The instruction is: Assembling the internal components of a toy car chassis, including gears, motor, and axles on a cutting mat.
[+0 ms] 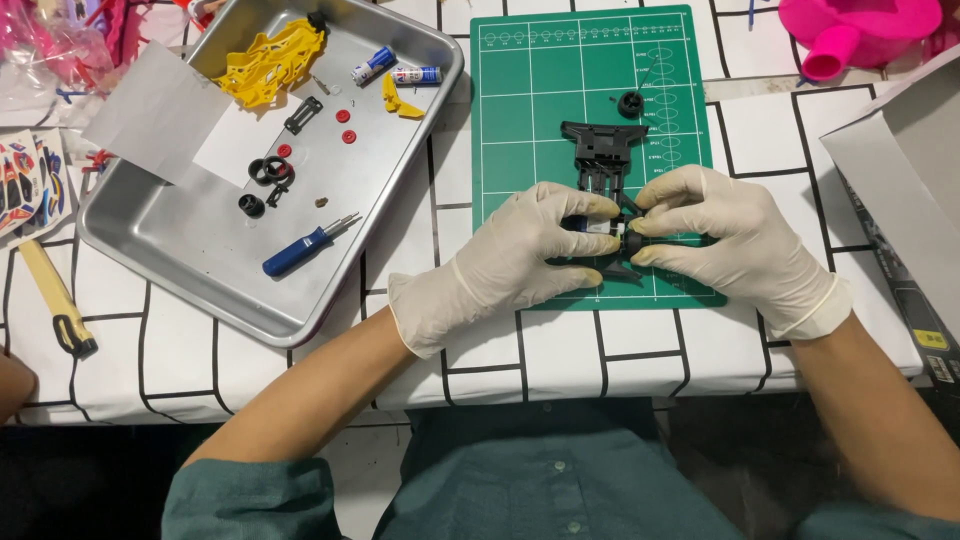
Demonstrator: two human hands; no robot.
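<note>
A black toy car chassis (604, 150) lies on a green cutting mat (530, 100). Both hands wear cream gloves. My left hand (520, 255) grips the near end of the chassis from the left. My right hand (735, 235) pinches a small black wheel (634, 243) against the chassis side. A loose black wheel (629, 103) rests on the mat beyond the chassis.
A metal tray (180, 255) at left holds a yellow car body (268, 62), a blue screwdriver (300, 250), batteries (415, 75), red and black small parts. A sticker sheet (25, 180) and yellow-handled tool (55, 300) lie far left. A cardboard box (900, 170) stands right, a pink object (860, 30) behind.
</note>
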